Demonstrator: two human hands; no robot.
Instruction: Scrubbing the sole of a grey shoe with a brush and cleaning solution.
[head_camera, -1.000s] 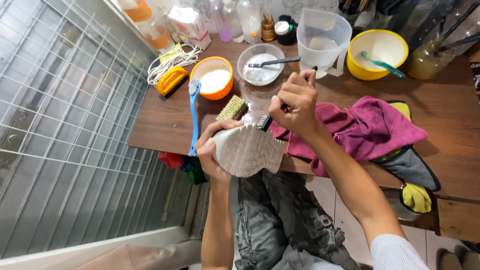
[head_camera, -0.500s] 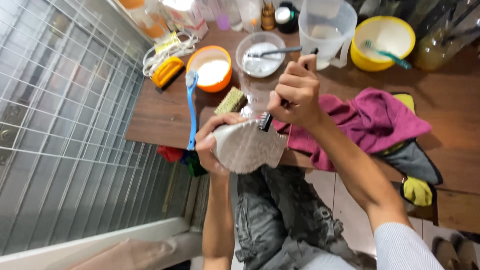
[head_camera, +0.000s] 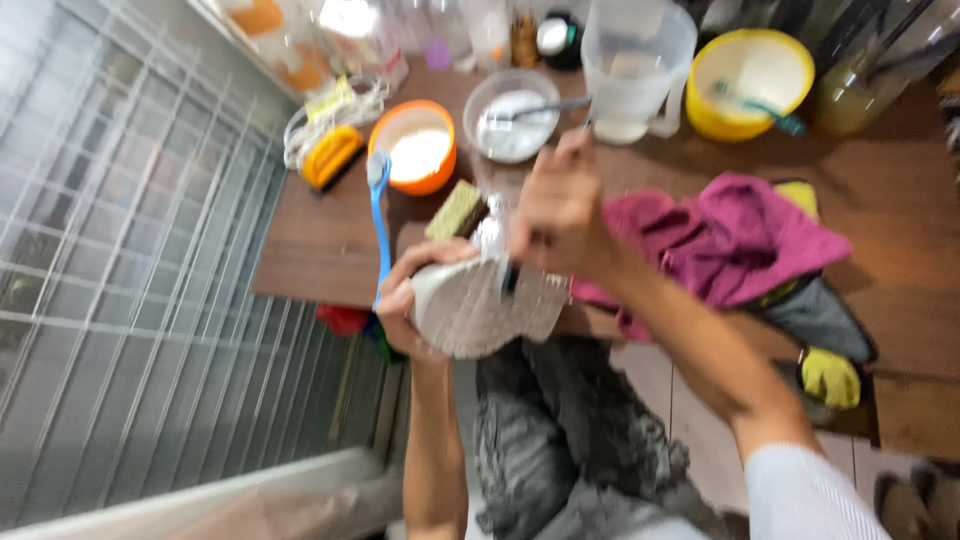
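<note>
My left hand (head_camera: 408, 298) grips a shoe (head_camera: 470, 318) turned sole up, its pale ridged sole facing me, over my lap at the edge of the wooden table (head_camera: 320, 245). My right hand (head_camera: 560, 212) is closed around a thin brush (head_camera: 508, 276), whose dark end rests on the sole. The picture is blurred by motion, so the bristles are hard to make out.
On the table stand an orange bowl (head_camera: 420, 150) of white liquid, a clear bowl (head_camera: 510, 125) with a spoon, a clear jug (head_camera: 635, 65) and a yellow bowl (head_camera: 750, 70). A blue brush (head_camera: 378, 220), a sponge (head_camera: 458, 208) and a magenta cloth (head_camera: 720, 240) lie close by. A wire grid (head_camera: 120, 250) fills the left.
My right hand has moved a little down and left across the sole with the brush. The shoe stays in my left hand. The view has grown blurrier.
</note>
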